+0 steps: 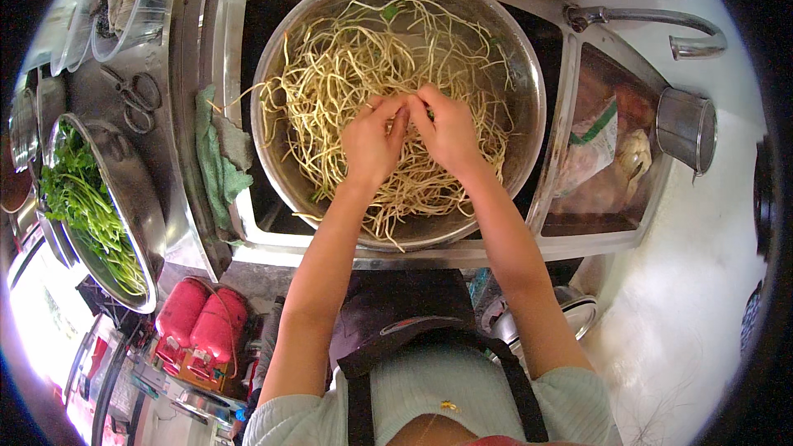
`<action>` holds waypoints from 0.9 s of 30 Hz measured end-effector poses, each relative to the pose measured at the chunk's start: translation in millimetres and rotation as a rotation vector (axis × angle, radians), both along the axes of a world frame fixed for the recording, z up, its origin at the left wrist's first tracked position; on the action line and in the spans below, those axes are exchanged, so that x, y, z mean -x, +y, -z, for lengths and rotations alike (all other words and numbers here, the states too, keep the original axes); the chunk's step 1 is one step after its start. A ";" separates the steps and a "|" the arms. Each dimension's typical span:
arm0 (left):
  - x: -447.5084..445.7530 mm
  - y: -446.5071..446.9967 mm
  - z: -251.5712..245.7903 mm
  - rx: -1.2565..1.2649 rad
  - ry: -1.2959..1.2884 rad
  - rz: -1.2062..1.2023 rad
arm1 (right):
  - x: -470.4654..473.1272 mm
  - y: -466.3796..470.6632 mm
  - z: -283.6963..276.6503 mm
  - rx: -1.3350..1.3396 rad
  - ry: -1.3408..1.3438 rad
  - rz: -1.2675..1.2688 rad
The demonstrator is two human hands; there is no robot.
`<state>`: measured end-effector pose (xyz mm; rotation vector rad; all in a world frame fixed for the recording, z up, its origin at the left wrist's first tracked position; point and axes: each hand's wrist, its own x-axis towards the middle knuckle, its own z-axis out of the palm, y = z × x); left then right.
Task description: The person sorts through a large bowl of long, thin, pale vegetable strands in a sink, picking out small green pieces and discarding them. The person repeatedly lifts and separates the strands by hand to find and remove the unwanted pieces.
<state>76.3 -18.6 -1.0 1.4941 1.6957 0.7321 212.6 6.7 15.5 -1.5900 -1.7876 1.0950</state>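
A wide stainless steel bowl [534,83] rests over a sink basin, holding a tangle of long, thin, pale roots [328,80]. Several strands hang over its rim, and a small green leaf [389,12] lies among them. Above the middle of the heap, my left hand [376,136] and my right hand [445,129] meet at the fingertips. Both pinch thin root strands between thumb and fingers; the exact grip is partly hidden by the fingers.
Left of the sink are a green cloth [214,167], scissors [137,99], a metal basin [133,179] of leafy green herbs [93,210] and plastic tubs [148,18]. On the right, a faucet [657,15] overhangs a second basin [619,238] with a plastic bag [585,148]; a strainer cup [686,130] stands beside it.
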 end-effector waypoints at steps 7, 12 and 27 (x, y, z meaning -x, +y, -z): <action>6.3 -0.3 12.5 0.185 -0.519 -0.280 | -2.1 -21.8 3.6 -0.085 0.236 0.112; 23.5 -2.7 4.3 0.217 -0.238 -0.093 | -23.8 -45.3 -11.6 0.493 0.952 0.498; 16.6 97.6 -26.2 -0.431 0.582 0.342 | -24.8 48.9 41.7 0.459 0.428 0.272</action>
